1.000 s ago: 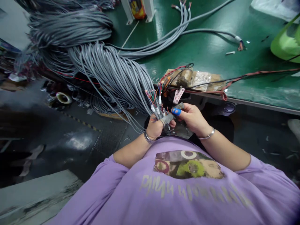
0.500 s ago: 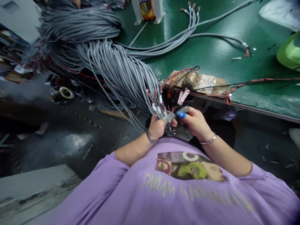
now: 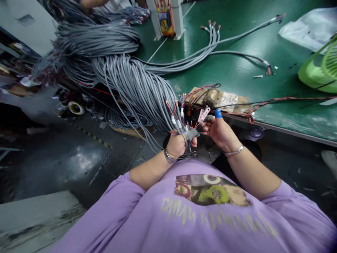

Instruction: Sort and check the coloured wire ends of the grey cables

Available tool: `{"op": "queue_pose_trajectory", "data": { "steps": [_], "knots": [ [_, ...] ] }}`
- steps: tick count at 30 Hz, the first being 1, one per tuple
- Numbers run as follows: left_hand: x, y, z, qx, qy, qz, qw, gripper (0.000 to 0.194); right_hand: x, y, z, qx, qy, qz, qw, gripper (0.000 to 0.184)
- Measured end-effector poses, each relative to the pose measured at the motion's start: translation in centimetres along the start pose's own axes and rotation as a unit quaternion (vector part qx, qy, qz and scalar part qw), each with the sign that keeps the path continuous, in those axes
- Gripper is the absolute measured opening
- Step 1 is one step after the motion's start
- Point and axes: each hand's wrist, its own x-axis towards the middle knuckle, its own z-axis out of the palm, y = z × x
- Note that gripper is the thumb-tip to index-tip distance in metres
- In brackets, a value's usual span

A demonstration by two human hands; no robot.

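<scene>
My left hand (image 3: 177, 144) is closed around the ends of several grey cables (image 3: 147, 95), with a grey wrapping on its thumb. Stripped coloured wires (image 3: 172, 106) fan out above this grip, past short white bands on the cable ends. Just to the right, my right hand (image 3: 219, 131) has its thumb raised apart from the fingers and holds nothing I can see. A blue finger cot covers that thumb, and a grey wrapping is on a finger. Orange and dark wire ends (image 3: 195, 125) show between the two hands. A pink clip (image 3: 204, 115) is right behind my right fingers.
The green table (image 3: 237, 77) carries loose grey cables (image 3: 181, 66), a piece of cardboard (image 3: 234, 100), a green fan (image 3: 319, 68) and a plastic bag (image 3: 310, 30). A large cable bundle (image 3: 100, 38) lies at the left. Another person's arm (image 3: 92, 3) shows at the top.
My right thumb has lifted away from the fingers, and the hand has opened beside the wires. My left hand keeps its grip. The view has shifted slightly.
</scene>
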Motion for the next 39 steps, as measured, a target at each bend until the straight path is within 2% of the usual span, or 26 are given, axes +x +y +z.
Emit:
{"op": "queue_pose_trajectory", "data": {
  "steps": [4,9,12,17,22,25,34,39],
  "knots": [
    [0.2,0.4,0.8,-0.003,0.004,-0.006,1.0,0.045,1.1,-0.9,1.0,0.0,-0.02,-0.008,1.0,0.071],
    [0.5,0.3,1.4,0.001,0.011,0.001,1.0,0.041,1.3,-0.8,2.0,-0.01,-0.039,-0.032,0.999,0.071],
    [0.6,0.2,1.6,0.003,0.017,0.007,1.0,0.04,1.1,-0.6,2.2,-0.022,-0.047,-0.041,0.998,0.072],
    [0.6,0.1,1.7,-0.003,0.019,0.013,1.0,0.039,0.9,-0.9,2.7,-0.042,-0.02,-0.054,0.997,0.071],
    [0.6,0.0,1.6,-0.01,0.024,-0.004,1.0,0.039,1.1,-0.7,2.7,-0.013,-0.05,-0.054,0.997,0.069],
    [0.6,0.0,1.5,-0.001,0.018,-0.012,1.0,0.04,1.2,-0.3,2.4,-0.002,-0.044,-0.036,0.998,0.069],
    [0.0,-0.1,1.1,-0.002,0.012,0.007,1.0,0.04,0.8,-0.6,2.1,0.103,-0.048,0.035,0.993,0.058],
    [-0.4,-0.4,1.1,-0.009,0.015,0.041,0.999,0.041,0.6,-0.8,2.5,0.11,-0.014,0.011,0.994,0.04]
  ]
}}
